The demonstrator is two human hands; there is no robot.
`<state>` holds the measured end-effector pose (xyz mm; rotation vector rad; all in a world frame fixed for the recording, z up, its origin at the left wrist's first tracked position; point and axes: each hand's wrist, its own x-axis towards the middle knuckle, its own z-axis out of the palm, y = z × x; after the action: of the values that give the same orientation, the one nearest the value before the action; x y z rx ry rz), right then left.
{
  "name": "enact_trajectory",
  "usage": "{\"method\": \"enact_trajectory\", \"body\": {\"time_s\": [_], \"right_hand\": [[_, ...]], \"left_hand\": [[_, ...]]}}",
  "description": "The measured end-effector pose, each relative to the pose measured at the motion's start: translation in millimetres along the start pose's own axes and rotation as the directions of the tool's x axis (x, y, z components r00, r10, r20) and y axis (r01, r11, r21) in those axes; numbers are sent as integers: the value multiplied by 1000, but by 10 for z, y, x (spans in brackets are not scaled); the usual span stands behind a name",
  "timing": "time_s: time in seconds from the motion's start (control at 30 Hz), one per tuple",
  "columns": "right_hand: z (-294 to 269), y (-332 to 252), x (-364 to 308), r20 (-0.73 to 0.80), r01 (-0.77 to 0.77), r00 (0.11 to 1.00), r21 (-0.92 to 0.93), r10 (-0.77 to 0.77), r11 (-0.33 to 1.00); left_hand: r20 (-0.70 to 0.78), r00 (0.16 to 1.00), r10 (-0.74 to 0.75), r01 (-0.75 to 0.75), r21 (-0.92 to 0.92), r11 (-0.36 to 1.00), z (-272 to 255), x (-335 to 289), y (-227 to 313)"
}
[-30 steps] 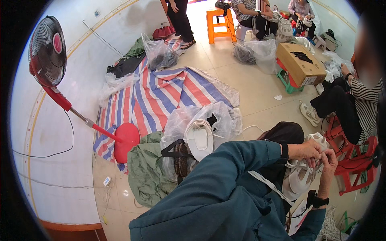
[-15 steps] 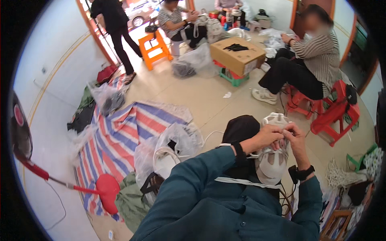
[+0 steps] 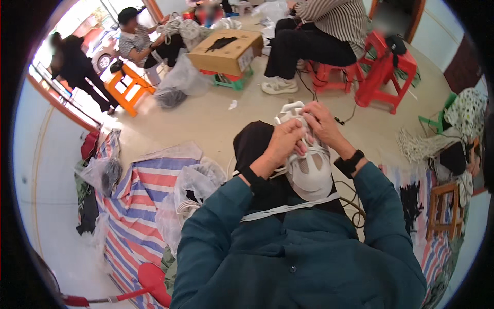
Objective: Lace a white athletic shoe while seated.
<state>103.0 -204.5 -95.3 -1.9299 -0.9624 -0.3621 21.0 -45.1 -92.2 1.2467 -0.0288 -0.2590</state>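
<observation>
On my lap lies a white shoe (image 3: 313, 180), its rounded toe toward me and its heel away. Pale laces (image 3: 320, 150) run loosely over its upper. My left hand (image 3: 282, 143) has its fingers pinched together on a shoelace over the shoe's opening. From the far right side, my right hand (image 3: 323, 123) curls over the upper with bent fingers, closed on the lace near the left fingertips. The exact grip points are partly hidden by the fingers. A flat white cord (image 3: 288, 208) stretches across my lap below the toe.
A striped sheet (image 3: 149, 190) and plastic bag (image 3: 177, 185) lie at left. Ahead stand a cardboard box (image 3: 226, 49) and red stools (image 3: 386, 72). Seated people work nearby; one person stands by the doorway. White cords (image 3: 419, 144) and a wooden stool (image 3: 443, 211) are at right.
My view has swung to the right, so the room and my lap sit further left. Both hands stay at the shoe's upper, with the right hand now bent further over it.
</observation>
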Motion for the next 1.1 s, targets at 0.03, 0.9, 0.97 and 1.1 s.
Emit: {"method": "enact_trajectory", "body": {"time_s": [0.03, 0.9, 0.97, 1.1], "right_hand": [[15, 7, -17, -22, -6, 1000, -14, 5, 1000], [68, -5, -119, -4, -45, 999, -176, 45, 983], [65, -15, -110, 0, -39, 999, -195, 39, 980], [61, -20, -116, 8, -56, 998, -202, 59, 978]], "left_hand": [[20, 1000, 21, -22, 10, 1000, -5, -3, 8], [31, 853, 521, -464, 500, 731, 348, -1304, 2124], [97, 813, 575, -517, 574, 635, 340, -1457, 2431], [148, 789, 597, -481, 752, 450, 145, -1656, 3376]]}}
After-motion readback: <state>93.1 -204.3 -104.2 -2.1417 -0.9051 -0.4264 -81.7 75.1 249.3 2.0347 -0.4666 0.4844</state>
